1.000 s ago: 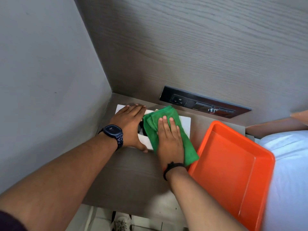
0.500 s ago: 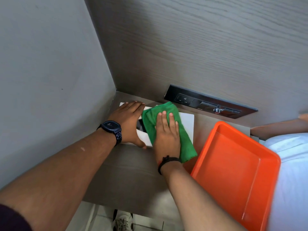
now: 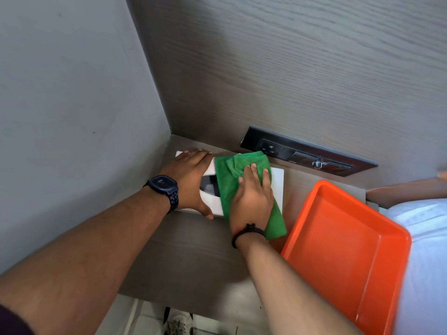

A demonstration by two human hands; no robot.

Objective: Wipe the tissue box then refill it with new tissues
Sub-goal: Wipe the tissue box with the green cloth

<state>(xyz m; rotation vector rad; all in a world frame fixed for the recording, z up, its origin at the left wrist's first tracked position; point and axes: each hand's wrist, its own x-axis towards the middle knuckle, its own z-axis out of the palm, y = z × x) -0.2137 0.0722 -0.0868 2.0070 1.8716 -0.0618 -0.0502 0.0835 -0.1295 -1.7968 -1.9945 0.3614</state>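
Both hands on the tissue box (image 3: pixel 277 187), long axis left-right along the wall. My left hand (image 3: pixel 191 182) lies flat, fingers spread, on its left end. My right hand (image 3: pixel 252 199) presses the green cloth (image 3: pixel 227 187) flat on top.

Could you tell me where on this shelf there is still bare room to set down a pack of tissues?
The widest bare patch is the near shelf, bordered by the box, the tray and the front edge, though both forearms cross it. The back is crowded: left hand, right hand and cloth cover the box.
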